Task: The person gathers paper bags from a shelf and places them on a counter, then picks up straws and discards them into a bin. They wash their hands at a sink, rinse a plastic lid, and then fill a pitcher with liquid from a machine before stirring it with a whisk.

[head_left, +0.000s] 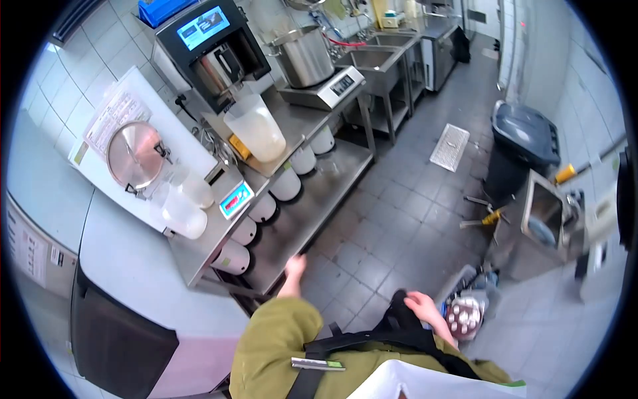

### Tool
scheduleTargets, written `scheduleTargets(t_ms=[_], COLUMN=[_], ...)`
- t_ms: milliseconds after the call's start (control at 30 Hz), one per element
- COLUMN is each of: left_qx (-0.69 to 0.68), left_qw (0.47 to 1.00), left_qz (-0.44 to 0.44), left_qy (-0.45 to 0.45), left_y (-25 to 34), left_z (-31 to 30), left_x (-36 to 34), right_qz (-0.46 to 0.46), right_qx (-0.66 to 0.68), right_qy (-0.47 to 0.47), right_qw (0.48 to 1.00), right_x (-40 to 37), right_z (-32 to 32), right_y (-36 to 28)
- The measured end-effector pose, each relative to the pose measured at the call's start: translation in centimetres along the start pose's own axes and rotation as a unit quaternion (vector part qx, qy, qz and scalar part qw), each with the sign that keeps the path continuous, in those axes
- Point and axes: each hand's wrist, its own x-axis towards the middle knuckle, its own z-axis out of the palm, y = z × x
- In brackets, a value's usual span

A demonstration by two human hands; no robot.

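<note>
My left hand [295, 267] hangs beside the front edge of the steel counter's lower shelf [286, 243]; its fingers are small and blurred, and nothing shows in it. Low in front of me, my right hand [422, 306] is held loosely with the fingers apart and nothing in them. It is close to my dark-clothed leg [397, 312]. On the counter to the left stand translucent plastic jugs [183, 219], a scale with a lit display [236, 199] and a larger translucent pitcher [256, 130].
White tubs [286, 185] line the lower shelf. Further along are a dispensing machine [209, 56], a steel pot [304, 58] on an electric cooker [325, 90] and sinks [372, 61]. To the right stand a lidded bin [525, 136] and a steel basin [531, 233]. A floor drain [452, 146] lies ahead.
</note>
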Motion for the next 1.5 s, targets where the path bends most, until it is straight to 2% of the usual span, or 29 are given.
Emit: scheduleTargets(t_ms=[67, 133, 167, 200, 233, 267, 333, 400, 467, 533, 600, 667, 733, 767, 867, 900, 1000, 1067, 1100, 1133, 1200, 1233, 1267, 1300, 1333, 1400, 1433, 1467, 1500], left_qx=[-0.011, -0.094, -0.067, -0.028, 0.032, 0.130, 0.192, 0.225, 0.256, 0.289, 0.335, 0.387, 0.418, 0.426, 0.421, 0.385, 0.135, -0.073, -0.081, -0.085, 0.085, 0.225, 0.298, 0.387, 0.433, 0.427, 0.444, 0.462, 0.492], left_qw=[0.985, 0.968, 0.966, 0.961, 0.934, 0.894, 0.847, 0.826, 0.835, 0.847, 0.844, 0.830, 0.813, 0.805, 0.749, 0.730, 0.766, 0.764, 0.743, 0.724, 0.673, 0.674, 0.681, 0.656, 0.658, 0.702, 0.706, 0.710, 0.686], left_qz=[0.160, 0.225, 0.246, 0.275, 0.351, 0.427, 0.477, 0.460, 0.411, 0.355, 0.325, 0.321, 0.339, 0.359, 0.464, 0.523, 0.592, 0.576, 0.585, 0.594, 0.669, 0.639, 0.613, 0.581, 0.543, 0.545, 0.532, 0.515, 0.512], left_qy=[0.057, 0.051, 0.037, 0.026, 0.061, 0.027, -0.132, -0.236, -0.262, -0.271, -0.262, -0.240, -0.220, -0.204, -0.218, -0.212, -0.212, -0.282, -0.315, -0.341, -0.303, -0.295, -0.268, -0.287, -0.292, -0.168, -0.147, -0.129, -0.158], left_y=[16.4, 30.8, 36.2, 41.4, 44.0, 46.3, 49.7, 51.9, 53.3, 55.5, 59.4, 66.2, 75.1, 80.9, 102.7, 109.8, 130.6, 140.6, 144.9, 148.2, 153.2, 154.7, 155.9, 157.9, 159.5, 162.9, 166.0, 168.6, 171.9], left_z=[-1.9, -1.0, 2.6, 2.5, 8.0, 11.5, 16.1, 18.7, 19.5, 19.0, 18.9, 20.5, 21.6, 22.2, 21.6, 21.5, 24.3, 28.3, 29.8, 31.1, 33.8, 33.0, 30.0, 32.8, 34.2, 31.2, 31.2, 32.3, 33.9], left_x=[8.3, 12.7, 15.5, 13.3, 14.6, 14.6, 14.3, 16.7, 23.0, 31.0, 39.5, 48.3, 54.7, 57.4, 61.2, 61.4, 61.7, 63.2, 64.4, 66.0, 72.0, 75.0, 76.8, 82.5, 87.4, 92.0, 94.8, 97.4, 99.8], right_qz=[0.174, 0.119, 0.084, 0.004, -0.071, -0.151, -0.280, -0.172, 0.046, -0.103, -0.114, -0.253, -0.191, -0.162, -0.157, -0.160, -0.122, -0.029, -0.135, -0.110, -0.011, -0.131, -0.235, -0.321, -0.389, -0.537, -0.453, -0.349, -0.291], right_qx=[0.145, 0.031, -0.028, 0.009, 0.050, 0.091, 0.030, 0.015, -0.099, -0.101, -0.015, -0.101, 0.080, 0.111, 0.404, 0.443, 0.503, 0.390, 0.301, 0.385, 0.242, 0.116, -0.017, -0.154, -0.158, -0.126, -0.008, 0.117, 0.150], right_qy=[0.009, 0.014, 0.017, 0.058, 0.095, 0.135, 0.067, -0.149, -0.296, -0.380, -0.452, -0.338, -0.239, -0.130, 0.050, 0.105, 0.241, 0.239, 0.290, 0.197, 0.119, 0.192, 0.260, 0.319, 0.273, 0.195, 0.070, -0.060, -0.070], right_qw=[0.974, 0.992, 0.996, 0.998, 0.992, 0.975, 0.957, 0.974, 0.949, 0.914, 0.885, 0.901, 0.949, 0.972, 0.900, 0.876, 0.821, 0.889, 0.899, 0.895, 0.963, 0.966, 0.936, 0.879, 0.866, 0.811, 0.889, 0.928, 0.942], right_x=[4.8, 12.8, 17.4, 21.1, 24.5, 28.3, 35.6, 40.5, 43.9, 49.2, 58.1, 64.9, 71.0, 73.6, 80.3, 82.4, 88.5, 94.0, 98.3, 101.3, 106.4, 109.7, 112.6, 115.4, 118.6, 125.7, 129.2, 132.5, 136.0], right_z=[-4.8, -8.7, -11.4, -13.4, -15.1, -16.5, -19.0, -20.4, -23.1, -25.9, -26.9, -32.8, -38.9, -42.3, -53.3, -56.3, -67.8, -74.6, -76.8, -79.9, -88.0, -91.1, -93.9, -96.7, -100.0, -105.4, -108.8, -111.8, -114.7], right_y=[-0.6, -0.4, -0.8, -3.8, -8.6, -12.6, -16.3, -20.5, -28.3, -30.3, -29.2, -30.2, -31.1, -31.4, -31.6, -30.6, -29.0, -24.2, -22.2, -20.1, -22.7, -24.0, -25.1, -25.8, -26.2, -25.9, -25.8, -25.8, -26.1])
